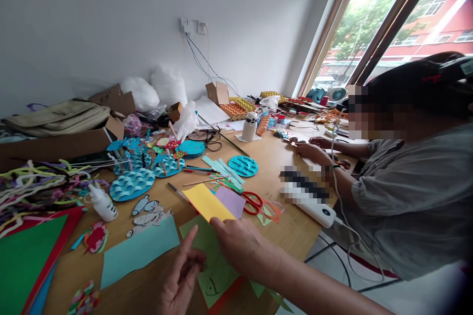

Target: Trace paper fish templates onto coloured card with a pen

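Note:
My right hand (pixel 240 248) pinches the near edge of a yellow sheet of paper (pixel 205 201) between thumb and fingers. Close by on the left, my left hand (pixel 181 275) has its index finger stretched out and the others loosely bent, holding nothing I can see. Beneath both hands lies a green sheet (pixel 218 280) with black drawn lines, partly covered. A purple sheet (pixel 231 200) peeks out behind the yellow one, and red-handled scissors (pixel 253 203) rest beside it. To the left are a light blue sheet (pixel 140 252) and cut-out paper fish (pixel 150 215).
A white glue bottle (pixel 103 204) stands at left near coloured pipe cleaners (pixel 40 192) and stacked coloured sheets (pixel 33 256). Blue wavy discs (pixel 132 184) lie farther back. At right, a person in grey (pixel 417 206) works beside a white power strip (pixel 310 206) with a cable.

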